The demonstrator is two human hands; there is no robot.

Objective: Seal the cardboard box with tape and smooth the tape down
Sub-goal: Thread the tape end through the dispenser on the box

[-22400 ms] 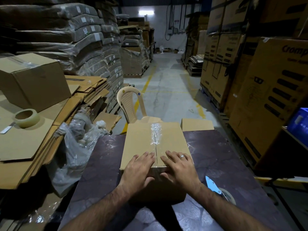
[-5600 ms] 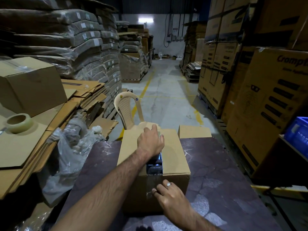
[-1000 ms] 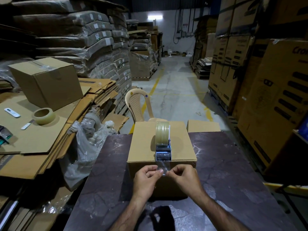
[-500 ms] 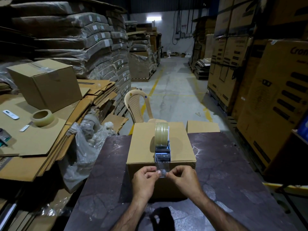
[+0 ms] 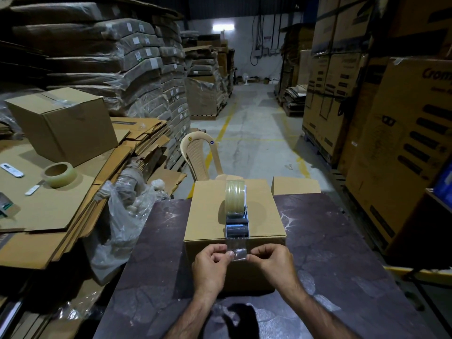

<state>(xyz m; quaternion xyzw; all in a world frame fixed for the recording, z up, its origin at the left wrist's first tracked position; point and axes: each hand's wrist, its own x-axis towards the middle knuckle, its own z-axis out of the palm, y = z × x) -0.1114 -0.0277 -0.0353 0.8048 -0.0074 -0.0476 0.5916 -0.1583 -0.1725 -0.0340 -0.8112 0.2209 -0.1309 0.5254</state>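
A closed cardboard box (image 5: 208, 216) stands on the dark table (image 5: 330, 253) in front of me. A tape dispenser (image 5: 236, 216) with a roll of clear tape rests on the box's top, along its middle. A strip of clear tape (image 5: 236, 250) hangs from it over the near top edge onto the box's front face. My left hand (image 5: 211, 263) pinches the strip's left side and my right hand (image 5: 271, 261) pinches its right side, both against the front face.
A beige plastic chair (image 5: 200, 155) stands behind the table. On flat cardboard stacks at the left sit another box (image 5: 63, 123) and a spare tape roll (image 5: 58, 174). A plastic bag (image 5: 122, 216) hangs by the table's left edge. Large cartons (image 5: 403, 143) line the right.
Since half a second ago both hands keep pinching the tape end at the box's front edge, nearly still. Earlier, the dispenser was drawn along the top and left standing on the box.
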